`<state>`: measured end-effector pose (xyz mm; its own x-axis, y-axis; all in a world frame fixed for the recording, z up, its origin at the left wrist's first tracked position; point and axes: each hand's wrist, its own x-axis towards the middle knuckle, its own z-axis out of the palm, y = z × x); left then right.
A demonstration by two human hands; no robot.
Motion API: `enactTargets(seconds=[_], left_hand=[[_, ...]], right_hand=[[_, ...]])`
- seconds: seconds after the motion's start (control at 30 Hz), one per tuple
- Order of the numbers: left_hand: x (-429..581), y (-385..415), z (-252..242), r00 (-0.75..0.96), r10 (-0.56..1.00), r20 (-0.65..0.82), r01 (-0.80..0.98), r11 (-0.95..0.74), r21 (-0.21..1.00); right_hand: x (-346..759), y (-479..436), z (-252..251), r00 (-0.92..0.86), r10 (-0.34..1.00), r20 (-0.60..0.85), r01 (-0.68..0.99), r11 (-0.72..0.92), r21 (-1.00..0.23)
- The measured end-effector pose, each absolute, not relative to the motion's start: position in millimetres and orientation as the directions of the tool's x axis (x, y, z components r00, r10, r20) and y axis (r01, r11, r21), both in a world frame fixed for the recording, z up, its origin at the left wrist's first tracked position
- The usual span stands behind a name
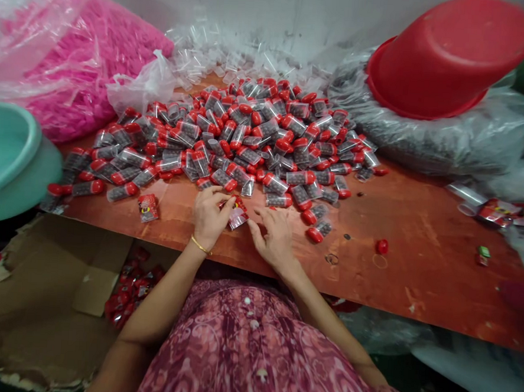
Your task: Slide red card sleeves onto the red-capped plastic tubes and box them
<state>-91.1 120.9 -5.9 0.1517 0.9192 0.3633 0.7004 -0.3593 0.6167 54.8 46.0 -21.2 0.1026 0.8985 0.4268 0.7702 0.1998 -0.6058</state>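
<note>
My left hand (211, 215), with a gold bangle at the wrist, pinches a small red printed plastic sleeve (238, 213) by its left side, just above the table's front edge. My right hand (273, 237) is beside the sleeve, fingers apart and holding nothing that I can see. Right behind both hands spreads a large heap of small clear containers (251, 154) with red caps and dark contents. Another red printed sleeve (148, 208) lies flat on the table to the left of my left hand.
Pink pieces fill a clear bag (84, 49) at back left, above a teal basin (11, 157). A red tub (443, 59) rests on a bag of dark pieces (425, 135). Below the table (411, 229), a cardboard box (46, 301) holds red items. A red cap (382, 246) lies right.
</note>
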Motion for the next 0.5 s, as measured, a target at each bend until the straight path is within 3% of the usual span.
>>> enactTargets(seconds=[0.13, 0.23, 0.37, 0.5], left_hand=[[-86.9, 112.5, 11.1, 0.067, 0.903, 0.424, 0.572, -0.383, 0.726], [-79.6, 103.9, 11.9, 0.031, 0.942, 0.336, 0.444, -0.314, 0.839], [-73.9, 87.9, 4.3, 0.075, 0.993, -0.095, 0.148, 0.083, 0.985], [-74.7, 74.0, 4.0, 0.143, 0.928, -0.344, -0.126, 0.362, 0.924]], right_hand=[[41.3, 57.9, -12.5, 0.185, 0.967, 0.174, 0.36, 0.098, -0.928], [36.6, 65.4, -11.3, 0.197, 0.973, 0.118, 0.145, 0.091, -0.985], [39.3, 63.3, -14.2, 0.246, 0.956, 0.16, 0.223, 0.105, -0.969], [39.4, 54.7, -15.5, 0.236, 0.949, 0.209, 0.335, 0.122, -0.934]])
